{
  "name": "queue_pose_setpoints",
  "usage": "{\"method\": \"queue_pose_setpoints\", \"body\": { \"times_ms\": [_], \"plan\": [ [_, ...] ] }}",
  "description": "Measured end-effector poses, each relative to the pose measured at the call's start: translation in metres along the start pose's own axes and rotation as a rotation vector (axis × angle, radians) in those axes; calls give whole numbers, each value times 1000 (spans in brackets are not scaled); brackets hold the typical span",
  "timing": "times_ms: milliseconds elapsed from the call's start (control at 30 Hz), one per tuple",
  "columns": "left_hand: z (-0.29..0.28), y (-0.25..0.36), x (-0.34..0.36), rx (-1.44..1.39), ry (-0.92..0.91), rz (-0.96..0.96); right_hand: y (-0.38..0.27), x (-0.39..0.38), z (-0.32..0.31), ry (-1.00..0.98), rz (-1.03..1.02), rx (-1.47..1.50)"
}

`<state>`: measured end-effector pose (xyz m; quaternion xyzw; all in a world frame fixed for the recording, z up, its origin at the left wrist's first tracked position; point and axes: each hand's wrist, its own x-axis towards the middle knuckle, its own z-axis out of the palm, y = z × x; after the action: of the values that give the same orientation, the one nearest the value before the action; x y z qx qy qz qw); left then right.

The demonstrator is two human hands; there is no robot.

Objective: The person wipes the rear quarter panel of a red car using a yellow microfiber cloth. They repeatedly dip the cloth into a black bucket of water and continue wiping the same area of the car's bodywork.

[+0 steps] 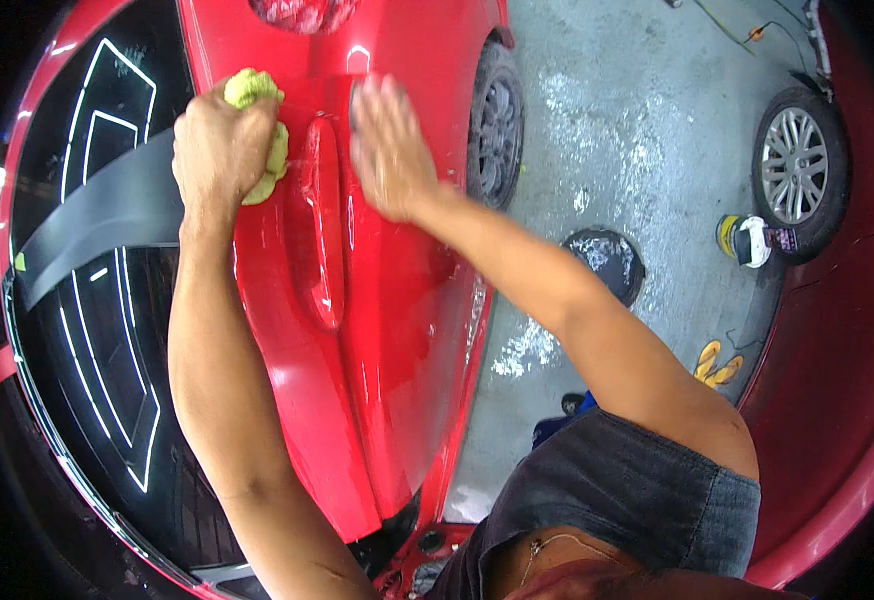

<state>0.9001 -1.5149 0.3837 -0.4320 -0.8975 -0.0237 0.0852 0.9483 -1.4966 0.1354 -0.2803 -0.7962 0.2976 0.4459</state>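
A bunched yellow-green cloth (275,170) is gripped in the left hand (222,150), the fingers curled closed around it, and is pressed against the red car body (397,300) between the dark side window (177,440) and the long red door handle (327,240). Soft folds of the cloth are left showing above the knuckles and along the thumb side. The right hand (392,150) is laid out nearly flat on the other side of the handle, its fingers straight and held close together, pointed away from the wearer; it is slightly blurred. A small greyish edge is seen beside its fingertips, but whether anything is held beneath the palm cannot be told. The window is crossed by a wide dark pillar strip (107,205), and bright lines of light are mirrored in the glass. Beyond the right hand, a wheel (497,130) of the car is seen. On the wet grey floor (657,110), a round dark object (607,265), a white-and-yellow container (749,242) and a pair of yellow sandals (719,365) are seen. The container is placed just beside the silver-spoked wheel (797,165) of a dark red vehicle (842,330).
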Motion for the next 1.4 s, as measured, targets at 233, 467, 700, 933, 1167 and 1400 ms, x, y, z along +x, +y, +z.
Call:
{"method": "queue_pose_setpoints", "body": {
  "times_ms": [233, 467, 700, 933, 1167, 1400],
  "plan": [
    [19, -35, -19, -4, 33, 35, -70, -134, -1, -218, -120, 166],
    [19, -81, -84, -124, 26, 40, 9, -3, 29, 28, 94, 61],
    [11, -126, -154, -137, 60, 68, -98, -162, 35, -46, -26, 49],
    [-39, -170, -243, -85, 121, 68, -251, -404, 31, -415, -97, 205],
    [-108, -200, -351, -234, 124, 32, -257, -322, 39, -69, 96, 277],
    [-95, -188, -352, -384, 75, 16, -279, -341, 33, -42, -90, 392]
  ]
}}
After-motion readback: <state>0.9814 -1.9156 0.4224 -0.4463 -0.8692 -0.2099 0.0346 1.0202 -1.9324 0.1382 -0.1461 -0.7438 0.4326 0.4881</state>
